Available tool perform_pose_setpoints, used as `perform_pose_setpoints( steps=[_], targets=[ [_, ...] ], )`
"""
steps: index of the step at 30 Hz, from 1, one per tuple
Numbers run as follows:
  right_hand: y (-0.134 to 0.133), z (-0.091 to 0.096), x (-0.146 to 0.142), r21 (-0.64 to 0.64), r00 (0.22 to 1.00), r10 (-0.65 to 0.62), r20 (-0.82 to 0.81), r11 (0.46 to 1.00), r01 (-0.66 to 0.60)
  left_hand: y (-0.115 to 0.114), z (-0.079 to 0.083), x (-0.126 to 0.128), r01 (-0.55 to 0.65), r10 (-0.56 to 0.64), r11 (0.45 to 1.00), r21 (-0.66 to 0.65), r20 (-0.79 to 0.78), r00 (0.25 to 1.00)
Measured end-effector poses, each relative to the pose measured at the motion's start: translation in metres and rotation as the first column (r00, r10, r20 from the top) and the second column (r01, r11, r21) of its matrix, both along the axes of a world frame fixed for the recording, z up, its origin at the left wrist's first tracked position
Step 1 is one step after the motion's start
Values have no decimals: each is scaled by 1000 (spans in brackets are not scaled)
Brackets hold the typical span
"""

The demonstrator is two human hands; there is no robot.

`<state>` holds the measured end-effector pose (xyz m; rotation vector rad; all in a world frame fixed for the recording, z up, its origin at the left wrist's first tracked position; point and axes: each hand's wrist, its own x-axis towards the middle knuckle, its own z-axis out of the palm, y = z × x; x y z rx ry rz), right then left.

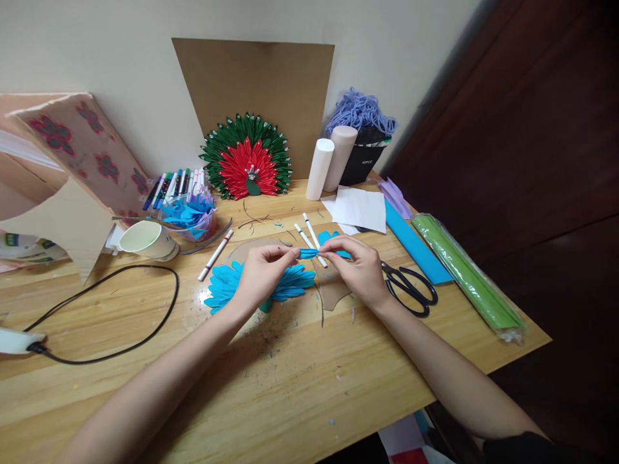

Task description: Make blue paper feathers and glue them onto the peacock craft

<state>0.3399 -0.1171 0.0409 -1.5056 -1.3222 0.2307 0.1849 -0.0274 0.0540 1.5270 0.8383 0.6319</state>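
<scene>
Between my two hands a small blue crepe paper petal (308,254) is stretched. My left hand (267,265) pinches its left end, and my right hand (356,261) pinches its right end with thumb and finger. Under my left hand lies a blue paper petal fan (225,283), partly covered by my wrist. Brown cardboard (331,291) shows below my right hand. Two white markers (309,229) lie just behind the held petal, and blue paper pieces (329,236) lie by my right fingers. Black-handled scissors (411,287) rest to the right of my right hand.
A green and red paper peacock (249,161) stands at the back against a cardboard sheet (261,77). At left are a paper cup (147,241), a tub of blue scraps (188,216) and a looped black cable (169,303). Green wrapped paper (464,277) lies along the right edge.
</scene>
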Motion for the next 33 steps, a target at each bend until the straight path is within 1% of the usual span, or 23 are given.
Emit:
perform_pose_setpoints(
  steps=[3, 6, 9, 11, 12, 14, 16, 18, 22, 28, 30, 33],
  targets=[
    [-1, 1, -1, -7, 1000, 8, 16, 1000, -7, -1, -1, -1, -20, 20, 994, 104, 3, 1000],
    [-1, -1, -2, -24, 1000, 13, 1, 1000, -13, 0, 0, -2, -19, 20, 994, 110, -6, 1000],
    [1, -6, 0, -53, 994, 7, -111, 999, -12, 5, 4, -3, -3, 4, 994, 109, -11, 1000],
    [3, -8, 2, -72, 978, 8, -209, 997, -24, 8, 7, -4, -14, 11, 991, 136, 25, 1000],
    [4, -9, 2, -80, 969, 13, -247, 996, -33, 9, 9, -5, -17, 10, 991, 136, 47, 999],
    [5, -10, 3, -85, 958, 24, -284, 995, -50, 10, 12, -5, -2, -5, 996, 92, 79, 997],
    [5, -9, 2, -92, 961, 33, -275, 994, -61, 11, 12, -6, 42, -44, 999, 22, 93, 995],
    [4, -7, 0, -101, 967, 40, -252, 993, -67, 12, 11, -6, 67, -67, 998, -3, 109, 992],
    [3, -4, -4, -120, 965, 47, -257, 990, -80, 12, 11, -7, 70, -81, 993, 96, 114, 990],
    [3, -4, -2, -115, 955, 47, -293, 990, -84, 9, 14, -7, 81, -110, 972, 218, 124, 986],
    [3, -4, -1, -120, 950, 47, -310, 989, -89, 7, 15, -7, 96, -129, 957, 275, 102, 986],
    [3, -4, -1, -125, 940, 52, -337, 987, -100, 6, 16, -8, 152, -172, 929, 338, 29, 985]
  ],
)
